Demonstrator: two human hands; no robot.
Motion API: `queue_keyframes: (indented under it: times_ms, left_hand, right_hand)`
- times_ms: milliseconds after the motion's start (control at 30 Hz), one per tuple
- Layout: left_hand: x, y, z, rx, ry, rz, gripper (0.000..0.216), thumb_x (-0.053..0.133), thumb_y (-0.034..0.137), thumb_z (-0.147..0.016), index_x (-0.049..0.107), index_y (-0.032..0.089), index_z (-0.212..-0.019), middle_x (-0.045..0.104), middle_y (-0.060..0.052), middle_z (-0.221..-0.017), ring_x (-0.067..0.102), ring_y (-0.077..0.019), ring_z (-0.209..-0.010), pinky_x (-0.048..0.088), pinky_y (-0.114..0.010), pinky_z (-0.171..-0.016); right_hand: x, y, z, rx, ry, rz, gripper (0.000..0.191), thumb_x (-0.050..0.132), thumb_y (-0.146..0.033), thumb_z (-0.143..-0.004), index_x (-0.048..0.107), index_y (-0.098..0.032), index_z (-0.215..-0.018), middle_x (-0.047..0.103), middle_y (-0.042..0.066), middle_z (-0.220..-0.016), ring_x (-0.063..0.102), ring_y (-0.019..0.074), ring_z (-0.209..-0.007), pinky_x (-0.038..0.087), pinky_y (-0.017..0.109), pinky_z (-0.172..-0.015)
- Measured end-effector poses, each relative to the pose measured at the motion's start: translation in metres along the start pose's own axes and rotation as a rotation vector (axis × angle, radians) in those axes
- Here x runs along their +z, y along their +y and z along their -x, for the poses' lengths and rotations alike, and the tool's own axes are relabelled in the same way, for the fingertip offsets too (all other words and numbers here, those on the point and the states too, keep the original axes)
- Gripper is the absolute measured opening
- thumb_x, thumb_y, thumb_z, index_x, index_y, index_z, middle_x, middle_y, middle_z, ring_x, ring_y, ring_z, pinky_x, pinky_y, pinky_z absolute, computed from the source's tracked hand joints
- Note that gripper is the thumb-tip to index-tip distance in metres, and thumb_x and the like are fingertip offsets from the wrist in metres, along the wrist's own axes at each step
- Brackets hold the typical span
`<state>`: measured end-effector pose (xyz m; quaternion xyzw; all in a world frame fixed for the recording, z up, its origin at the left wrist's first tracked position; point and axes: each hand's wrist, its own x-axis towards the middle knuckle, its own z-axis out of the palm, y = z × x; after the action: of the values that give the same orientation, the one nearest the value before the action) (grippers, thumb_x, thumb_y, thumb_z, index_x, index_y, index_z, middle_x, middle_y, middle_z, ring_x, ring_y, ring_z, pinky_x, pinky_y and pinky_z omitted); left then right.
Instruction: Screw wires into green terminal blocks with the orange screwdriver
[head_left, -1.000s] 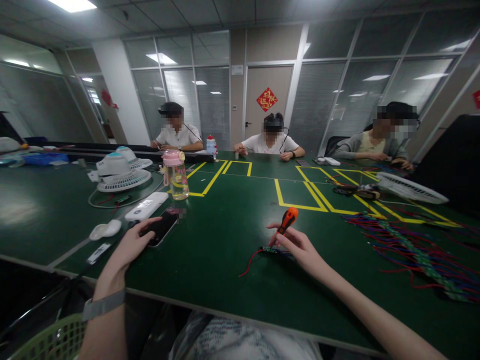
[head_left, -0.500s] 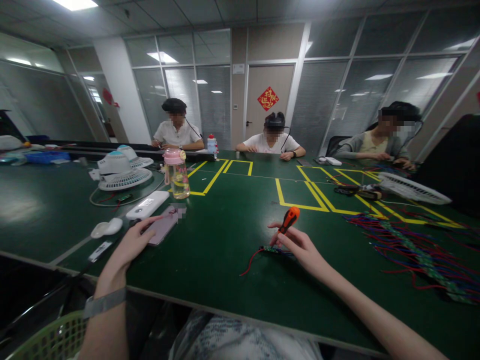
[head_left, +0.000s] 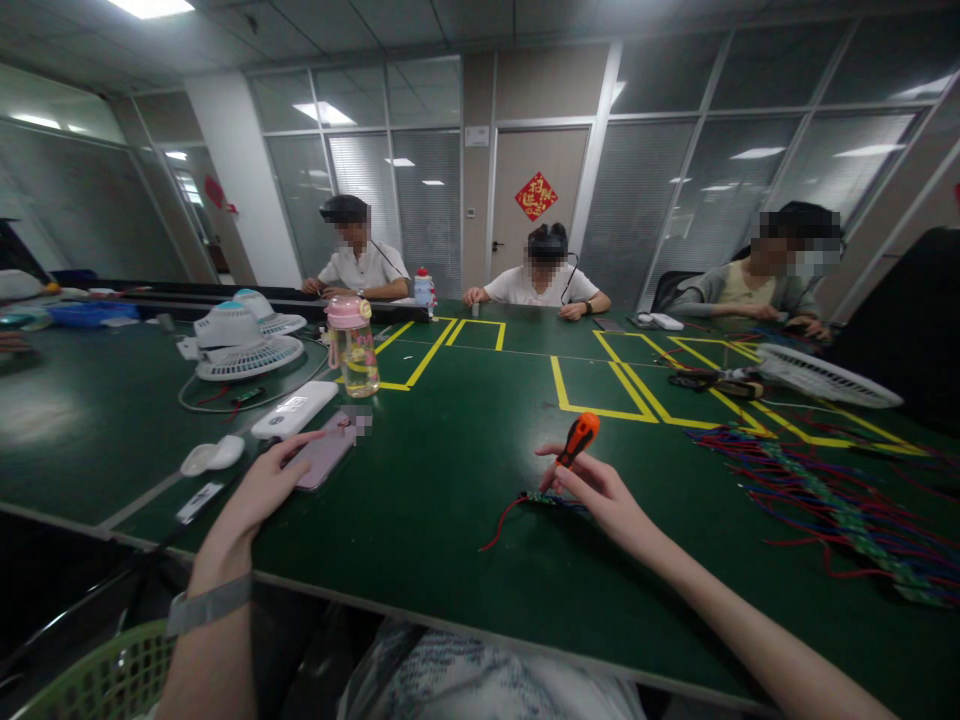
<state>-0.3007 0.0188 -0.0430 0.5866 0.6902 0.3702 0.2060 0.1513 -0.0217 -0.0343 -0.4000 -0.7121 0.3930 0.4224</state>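
Note:
In the head view my right hand (head_left: 602, 492) grips a screwdriver (head_left: 581, 438) with an orange and black handle, tilted, its tip end hidden by the fingers. Just under those fingers lies a small green circuit board (head_left: 537, 498) with a red wire (head_left: 501, 525) trailing to the left. My left hand (head_left: 271, 482) rests on the table with thumb and fingers around the near end of a pinkish smartphone (head_left: 328, 458), which lies flat with its camera side up.
A white power bank (head_left: 295, 410), an opened white case (head_left: 213, 456) and a pink-lidded bottle (head_left: 352, 350) stand by my left hand. White fans (head_left: 250, 345) sit behind. Several wired boards (head_left: 832, 510) lie at right. Three people sit across the green table (head_left: 450, 450).
My two hands, the phone and the screwdriver look unmoved. Across the table, the middle person's hand has reached out to a small grey cylinder, and the left person has shifted slightly.

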Motion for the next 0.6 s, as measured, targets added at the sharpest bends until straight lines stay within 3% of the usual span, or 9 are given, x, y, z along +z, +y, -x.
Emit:
queue_keyframes:
  times_ms: [433,600]
  left_hand:
    - [0.005,0.008,-0.003,0.002,0.072,-0.223,0.064,0.048,0.059,-0.077,0.065,0.016,-0.121,0.067,-0.015,-0.122,0.063,-0.0357,-0.111,0.049,-0.044,-0.094]
    - [0.009,0.023,-0.010,-0.030,-0.012,-0.423,0.074,0.047,0.067,-0.078,0.057,0.017,-0.132,0.066,-0.020,-0.120,0.065,-0.0396,-0.106,0.050,-0.046,-0.086]
  right_hand:
    - [0.001,0.000,-0.001,-0.009,0.019,0.002,0.045,0.050,-0.051,-0.093,0.060,-0.018,-0.121,0.068,0.006,-0.086,0.061,0.0200,-0.080,0.048,0.033,-0.075]
    - [0.002,-0.001,-0.001,-0.007,0.012,-0.010,0.045,0.049,-0.051,-0.094,0.059,-0.017,-0.121,0.068,0.005,-0.085,0.061,0.0201,-0.081,0.047,0.033,-0.075]
